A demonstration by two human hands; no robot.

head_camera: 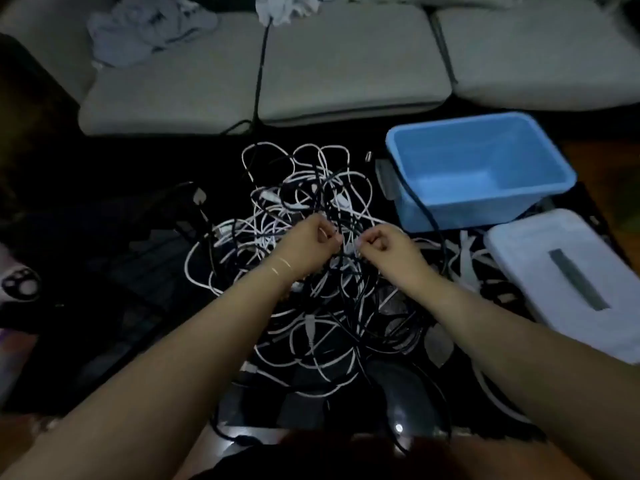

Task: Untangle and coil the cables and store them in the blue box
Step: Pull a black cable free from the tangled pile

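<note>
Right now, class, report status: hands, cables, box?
Left hand and right hand both pinching strands. Cables still one tangle. Blue box holds no coils; a black cable drapes over its rim.

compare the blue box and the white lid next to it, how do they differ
The blue box is bright blue, stands open side up and looks empty inside; the white lid is pale and flat, with a dark slot or handle along its middle. The blue box sits farther from the person, near the sofa cushions; the white lid lies nearer, at the right edge. A black cable runs over the blue box's near rim, none over the white lid. Both are rectangular plastic with rounded corners.
</note>
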